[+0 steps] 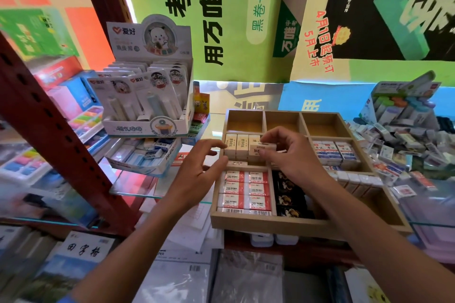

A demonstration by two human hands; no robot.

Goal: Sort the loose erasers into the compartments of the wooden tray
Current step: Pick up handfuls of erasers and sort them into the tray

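Observation:
A wooden tray (268, 224) with several compartments stands on a glass shelf. My right hand (293, 155) pinches a cream eraser (261, 149) over the middle-left compartment, where cream erasers (237, 146) stand in a row. My left hand (199, 170) reaches to the tray's left wall, fingertips touching the leftmost cream eraser. Red-and-white 2B erasers (243, 190) fill the front-left compartment. Black erasers (289, 194) lie beside them. Blue-and-white erasers (334, 152) sit in the middle-right compartment. The three back compartments hold nothing.
A heap of loose erasers (403, 145) lies right of the tray. A display box of carded correction tapes (147, 98) stands at the left, with an open box of erasers (145, 152) below it. A dark red shelf post (56, 135) runs diagonally at left.

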